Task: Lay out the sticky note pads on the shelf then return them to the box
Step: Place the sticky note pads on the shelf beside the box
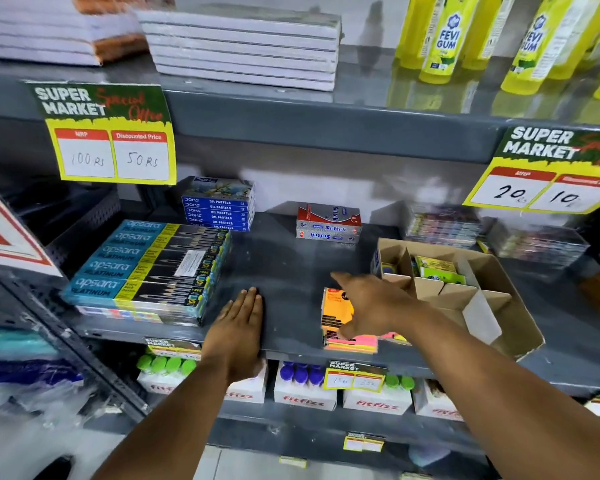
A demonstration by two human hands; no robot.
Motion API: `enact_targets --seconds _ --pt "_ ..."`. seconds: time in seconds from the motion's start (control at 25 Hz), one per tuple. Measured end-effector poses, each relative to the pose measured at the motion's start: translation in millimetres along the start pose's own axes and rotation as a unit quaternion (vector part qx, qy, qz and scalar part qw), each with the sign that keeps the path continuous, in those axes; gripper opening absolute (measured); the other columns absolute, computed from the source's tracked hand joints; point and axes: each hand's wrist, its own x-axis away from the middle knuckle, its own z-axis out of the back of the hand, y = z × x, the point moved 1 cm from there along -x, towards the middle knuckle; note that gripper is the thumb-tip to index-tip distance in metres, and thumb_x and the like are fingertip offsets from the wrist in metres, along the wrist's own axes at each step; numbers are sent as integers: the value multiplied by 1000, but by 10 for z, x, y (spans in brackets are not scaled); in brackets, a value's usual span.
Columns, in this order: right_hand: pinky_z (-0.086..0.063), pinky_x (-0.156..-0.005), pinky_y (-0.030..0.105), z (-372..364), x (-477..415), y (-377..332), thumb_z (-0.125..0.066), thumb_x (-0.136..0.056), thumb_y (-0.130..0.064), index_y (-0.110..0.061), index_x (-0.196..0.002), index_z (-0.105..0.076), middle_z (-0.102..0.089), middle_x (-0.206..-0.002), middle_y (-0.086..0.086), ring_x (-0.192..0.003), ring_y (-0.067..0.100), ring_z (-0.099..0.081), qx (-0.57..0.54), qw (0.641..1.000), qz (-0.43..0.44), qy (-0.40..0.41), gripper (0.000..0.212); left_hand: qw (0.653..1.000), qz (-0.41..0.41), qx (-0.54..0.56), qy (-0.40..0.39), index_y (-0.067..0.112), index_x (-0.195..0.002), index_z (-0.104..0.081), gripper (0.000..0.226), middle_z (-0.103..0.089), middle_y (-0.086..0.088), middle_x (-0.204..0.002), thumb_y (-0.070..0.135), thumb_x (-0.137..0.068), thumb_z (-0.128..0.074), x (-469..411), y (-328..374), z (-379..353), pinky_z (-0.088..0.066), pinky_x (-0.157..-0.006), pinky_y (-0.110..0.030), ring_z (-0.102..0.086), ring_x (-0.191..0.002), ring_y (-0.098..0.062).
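Observation:
An orange-wrapped sticky note pad [333,315] lies on the grey shelf [284,271] near its front edge, with pink and yellow pads [355,342] stacked beside it. My right hand [371,306] rests on top of the orange pad, fingers spread over it and thumb at its near side; whether it grips the pad is unclear. My left hand [238,327] lies flat and open on the shelf's front edge, holding nothing. The cardboard box [520,327] with dividers stands to the right, with green and yellow pads [437,270] in its back compartments.
Apsara pencil boxes [146,268] are stacked at the left, blue Doms pastel boxes [219,207] and red Softek boxes [328,223] at the back. Price signs hang from the upper shelf. Fitfizz cartons [303,393] fill the shelf below. Gum bottles [440,36] stand above.

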Motion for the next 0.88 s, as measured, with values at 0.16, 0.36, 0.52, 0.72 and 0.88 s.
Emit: enact_targets --seconds 0.16,0.36,0.52,0.72,0.88 --pt "-47 -94 38 48 -176 -356 -82 -71 -44 -18 -150 -27 -56 -138 10 -120 32 -56 2 997 46 63 99 1000 2 2 15 4 -148 -1 106 1 -14 -158 50 -72 -59 13 -27 -24 -2 -116 -37 0 -146 -26" --pt "-50 -93 42 -324 -506 -584 -84 -65 -47 -14 -139 -39 -62 -130 14 -114 34 -60 51 996 60 42 92 1000 -1 -8 7 1 -147 -12 107 -6 -16 -156 45 -65 -66 12 -24 -21 -11 -115 -40 -12 -145 -30" --pt "-47 -99 43 -500 -595 -577 -85 -64 -47 -12 -143 -32 -59 -135 15 -120 36 -57 46 998 40 3 102 1000 0 -6 0 5 -149 -3 109 3 -12 -158 46 -66 -61 -7 -39 -25 -5 -117 -39 -1 -146 -26" --pt "-39 -108 42 -130 -420 -348 -84 -70 -46 -18 -154 -20 -39 -155 10 -138 30 -41 -25 999 48 0 109 1000 -3 -9 0 9 -149 6 108 9 -10 -159 49 -70 -57 -7 -46 -46 -3 -119 -39 10 -145 -23" --pt "-40 -108 40 42 -192 6 -85 -69 -45 -18 -153 -24 -40 -155 7 -137 28 -42 36 996 26 -75 107 1000 -3 -3 6 8 -148 7 106 9 -11 -159 53 -74 -52 -3 -39 -44 -3 -119 -41 11 -145 -23"
